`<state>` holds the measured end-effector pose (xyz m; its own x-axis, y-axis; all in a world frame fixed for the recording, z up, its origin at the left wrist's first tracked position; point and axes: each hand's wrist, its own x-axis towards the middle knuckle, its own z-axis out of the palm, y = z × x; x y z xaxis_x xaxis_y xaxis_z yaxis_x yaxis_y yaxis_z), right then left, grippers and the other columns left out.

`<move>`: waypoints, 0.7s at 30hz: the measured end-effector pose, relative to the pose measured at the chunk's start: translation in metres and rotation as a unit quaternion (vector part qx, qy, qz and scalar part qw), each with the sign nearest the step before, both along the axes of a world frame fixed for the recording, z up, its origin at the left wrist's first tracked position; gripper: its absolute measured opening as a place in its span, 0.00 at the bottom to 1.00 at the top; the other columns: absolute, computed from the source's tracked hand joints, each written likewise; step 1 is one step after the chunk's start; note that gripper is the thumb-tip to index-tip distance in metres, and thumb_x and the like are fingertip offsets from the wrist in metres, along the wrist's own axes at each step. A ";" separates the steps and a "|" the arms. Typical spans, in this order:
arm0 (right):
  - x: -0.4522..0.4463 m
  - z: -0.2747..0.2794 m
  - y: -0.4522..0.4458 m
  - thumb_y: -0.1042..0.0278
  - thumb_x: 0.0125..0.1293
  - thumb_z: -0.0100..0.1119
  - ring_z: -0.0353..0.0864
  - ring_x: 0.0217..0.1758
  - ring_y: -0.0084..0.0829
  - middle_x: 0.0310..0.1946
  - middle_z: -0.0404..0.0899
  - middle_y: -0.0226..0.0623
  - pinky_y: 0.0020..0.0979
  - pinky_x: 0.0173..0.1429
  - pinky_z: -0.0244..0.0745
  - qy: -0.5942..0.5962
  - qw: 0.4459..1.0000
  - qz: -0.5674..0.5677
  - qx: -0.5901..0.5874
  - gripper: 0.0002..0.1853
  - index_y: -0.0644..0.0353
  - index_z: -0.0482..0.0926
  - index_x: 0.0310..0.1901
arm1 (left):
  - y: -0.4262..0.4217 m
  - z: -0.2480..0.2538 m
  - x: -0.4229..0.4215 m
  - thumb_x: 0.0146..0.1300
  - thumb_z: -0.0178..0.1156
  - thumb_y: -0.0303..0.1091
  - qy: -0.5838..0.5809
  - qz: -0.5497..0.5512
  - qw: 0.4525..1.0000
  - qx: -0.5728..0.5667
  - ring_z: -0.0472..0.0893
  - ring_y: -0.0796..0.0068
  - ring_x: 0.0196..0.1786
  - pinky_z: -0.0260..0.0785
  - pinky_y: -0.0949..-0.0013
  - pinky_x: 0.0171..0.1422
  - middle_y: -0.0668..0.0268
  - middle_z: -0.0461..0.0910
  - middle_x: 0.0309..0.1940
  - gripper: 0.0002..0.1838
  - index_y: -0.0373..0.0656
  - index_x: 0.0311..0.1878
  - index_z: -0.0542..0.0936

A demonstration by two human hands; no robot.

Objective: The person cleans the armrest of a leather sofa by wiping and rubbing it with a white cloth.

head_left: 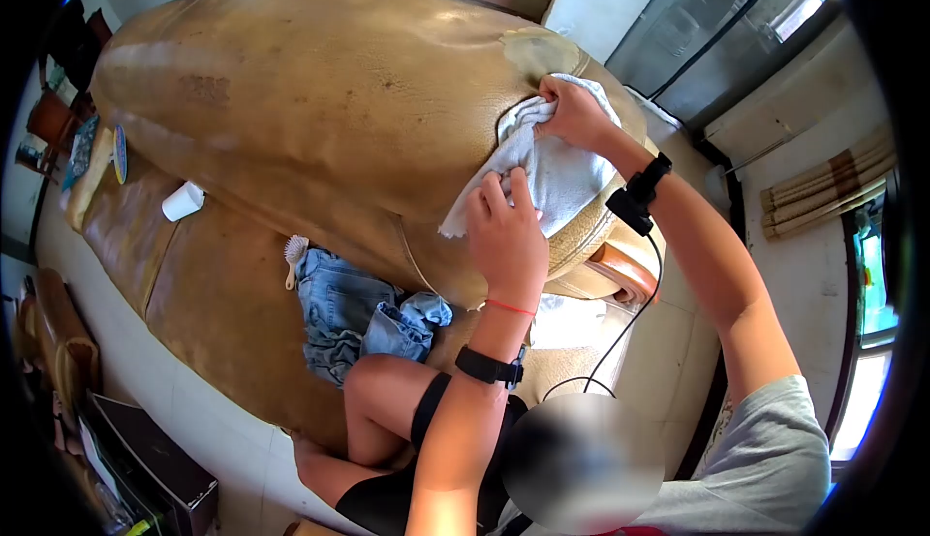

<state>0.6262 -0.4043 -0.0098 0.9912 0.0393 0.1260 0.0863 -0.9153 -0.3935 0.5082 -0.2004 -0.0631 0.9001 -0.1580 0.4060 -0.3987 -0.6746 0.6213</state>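
A whitish cloth [573, 180] lies bunched over the right end of the tan leather sofa's backrest [320, 81]. My right hand [578, 118] grips the cloth's upper part, fingers curled into it and thumb side toward the sofa back. Lower on the same cloth is my left hand [506, 236], its bent fingers pressed into the fabric near the left edge. A worn, pale patch [541, 54] shows on the leather just above my right hand. The cloth's underside is hidden.
Blue denim clothing [339, 294] lies on the seat beside my knee, with a hairbrush [294, 257] next to it. Farther left is a white paper roll [183, 202]. A black cable [639, 318] hangs from my right wrist device. Wooden armrest trim [620, 270] sits below the cloth.
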 end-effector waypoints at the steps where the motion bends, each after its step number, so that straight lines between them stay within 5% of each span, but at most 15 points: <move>1: 0.000 -0.001 0.000 0.65 0.41 0.87 0.76 0.39 0.44 0.31 0.77 0.44 0.43 0.46 0.71 -0.001 1.000 0.002 -0.003 0.31 0.59 0.69 0.39 | 0.001 0.003 0.001 0.59 0.76 0.29 0.004 -0.002 1.000 0.001 0.75 0.49 0.62 0.72 0.51 0.68 0.55 0.74 0.59 0.31 0.42 0.65 0.76; 11: 0.002 0.002 -0.008 0.64 0.41 0.86 0.75 0.36 0.43 0.30 0.76 0.45 0.45 0.44 0.72 0.040 0.999 0.017 -0.016 0.30 0.59 0.69 0.36 | -0.001 0.007 0.027 0.51 0.82 0.34 0.131 -0.037 0.991 0.008 0.82 0.48 0.54 0.77 0.51 0.57 0.57 0.79 0.50 0.29 0.46 0.53 0.75; 21: 0.009 0.010 -0.001 0.58 0.40 0.88 0.79 0.38 0.47 0.31 0.79 0.48 0.47 0.44 0.73 0.051 0.999 0.008 0.018 0.32 0.60 0.72 0.37 | -0.009 -0.004 0.020 0.56 0.81 0.37 0.083 -0.008 0.995 0.059 0.82 0.50 0.55 0.77 0.54 0.60 0.55 0.80 0.52 0.28 0.42 0.54 0.74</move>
<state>0.6355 -0.4048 0.0003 0.9983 0.0525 0.0261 0.0586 -0.8991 -0.4338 0.5284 -0.2090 -0.0676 0.9499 -0.2114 0.2303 -0.3094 -0.7405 0.5966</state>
